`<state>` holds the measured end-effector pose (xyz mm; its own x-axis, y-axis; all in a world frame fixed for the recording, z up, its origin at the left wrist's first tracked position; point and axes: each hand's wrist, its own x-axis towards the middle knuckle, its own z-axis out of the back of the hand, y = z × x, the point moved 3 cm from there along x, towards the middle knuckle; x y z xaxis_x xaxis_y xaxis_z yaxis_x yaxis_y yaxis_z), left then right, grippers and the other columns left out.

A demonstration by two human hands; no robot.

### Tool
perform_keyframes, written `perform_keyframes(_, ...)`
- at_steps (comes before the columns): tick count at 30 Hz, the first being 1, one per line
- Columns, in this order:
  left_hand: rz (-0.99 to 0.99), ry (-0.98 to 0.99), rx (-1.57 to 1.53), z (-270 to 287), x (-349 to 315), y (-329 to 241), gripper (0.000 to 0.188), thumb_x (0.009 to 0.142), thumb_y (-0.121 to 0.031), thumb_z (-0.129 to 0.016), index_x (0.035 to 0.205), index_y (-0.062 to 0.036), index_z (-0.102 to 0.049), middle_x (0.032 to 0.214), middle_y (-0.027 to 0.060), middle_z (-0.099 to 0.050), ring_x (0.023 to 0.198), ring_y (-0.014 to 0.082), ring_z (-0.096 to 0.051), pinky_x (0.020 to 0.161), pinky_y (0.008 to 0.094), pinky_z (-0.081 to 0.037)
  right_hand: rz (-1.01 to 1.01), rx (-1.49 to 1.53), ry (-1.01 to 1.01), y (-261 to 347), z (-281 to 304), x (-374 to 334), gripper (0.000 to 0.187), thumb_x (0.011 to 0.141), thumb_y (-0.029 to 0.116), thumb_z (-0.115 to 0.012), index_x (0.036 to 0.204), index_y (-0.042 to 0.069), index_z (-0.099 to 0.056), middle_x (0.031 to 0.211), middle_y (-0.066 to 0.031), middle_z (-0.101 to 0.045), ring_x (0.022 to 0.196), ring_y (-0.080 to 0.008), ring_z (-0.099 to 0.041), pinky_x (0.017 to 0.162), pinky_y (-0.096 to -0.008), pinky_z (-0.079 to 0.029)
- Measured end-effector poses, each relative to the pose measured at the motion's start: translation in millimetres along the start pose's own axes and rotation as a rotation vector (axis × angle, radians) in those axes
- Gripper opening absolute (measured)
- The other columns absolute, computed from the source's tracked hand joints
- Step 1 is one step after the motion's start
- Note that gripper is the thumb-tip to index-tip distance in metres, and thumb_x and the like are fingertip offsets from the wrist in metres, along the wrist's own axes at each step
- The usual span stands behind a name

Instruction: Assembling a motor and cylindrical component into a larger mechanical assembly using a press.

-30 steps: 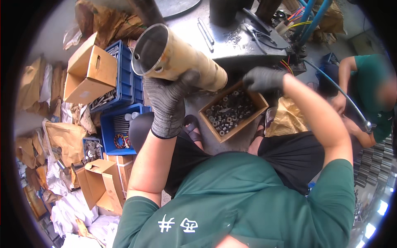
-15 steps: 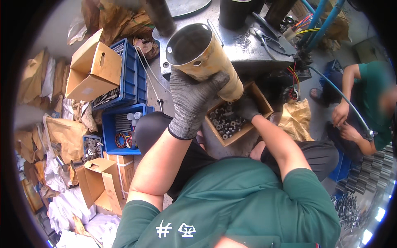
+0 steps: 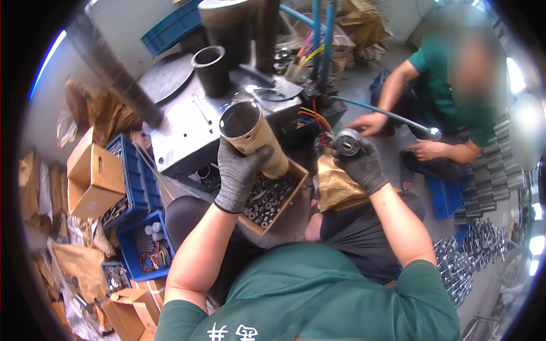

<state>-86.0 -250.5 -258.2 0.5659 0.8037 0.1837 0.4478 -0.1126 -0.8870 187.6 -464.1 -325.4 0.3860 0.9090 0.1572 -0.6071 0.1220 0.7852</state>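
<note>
My left hand, in a grey work glove, is wrapped round a tan-stained metal tube. The tube tilts with its open end up and away from me, and a hole shows near its rim. In my gloved right hand is a round metal end piece with a ringed face, held up to the right of the tube and apart from it. Beneath the tube sits a cardboard box of small dark metal parts, partly hidden by my left hand and the tube.
Ahead stands a metal machine table with a dark upright cylinder and pliers. Brown paper lies beside the box. A co-worker crouches at right near a blue hose. Blue crates and cardboard boxes line the left.
My right hand has come out of the parts box and moved right, now with the round metal end piece. The view has swung right; the tube stays in my left hand.
</note>
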Motion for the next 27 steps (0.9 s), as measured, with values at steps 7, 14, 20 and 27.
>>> perform_keyframes(7,0.016,0.1,0.189,-17,-8,25,0.078,0.071,0.002,-0.086,0.14,-0.0057,-0.05,0.133,0.0097,-0.063,0.123,0.0232,-0.062,0.109,0.0396,-0.051,-0.332,1.716,-0.249,-17,20,-13,0.051,0.095,0.039,-0.058,0.133,0.006,-0.058,0.129,-0.018,-0.064,0.112,-0.029,-0.063,0.095,-0.0432,-0.051)
perform_keyframes(14,0.025,0.114,0.282,-19,-11,29,0.079,0.07,0.004,-0.086,0.14,-0.0074,-0.05,0.135,0.0089,-0.062,0.125,0.0227,-0.061,0.11,0.0409,-0.05,-0.295,1.677,-0.398,-55,32,-8,0.031,0.095,0.029,-0.065,0.118,0.008,-0.063,0.108,-0.0075,-0.068,0.097,-0.0224,-0.066,0.079,-0.0366,-0.055)
perform_keyframes(20,0.08,0.137,0.175,-18,-7,42,0.08,0.071,0.003,-0.087,0.141,-0.0072,-0.049,0.134,0.008,-0.062,0.124,0.0224,-0.062,0.109,0.0409,-0.051,-0.339,1.596,-0.417,-68,33,-7,0.036,0.092,0.031,-0.074,0.119,0.009,-0.063,0.105,-0.0061,-0.069,0.09,-0.0198,-0.068,0.073,-0.0318,-0.055)
perform_keyframes(27,0.095,0.147,0.234,-18,-8,42,0.078,0.072,0.001,-0.087,0.14,-0.0067,-0.049,0.132,0.0089,-0.062,0.122,0.0217,-0.062,0.107,0.0402,-0.052,-0.372,1.583,-0.423,-78,27,-8,0.036,0.089,0.027,-0.077,0.117,0.009,-0.066,0.113,-0.0076,-0.07,0.099,-0.0235,-0.069,0.082,-0.0362,-0.058)
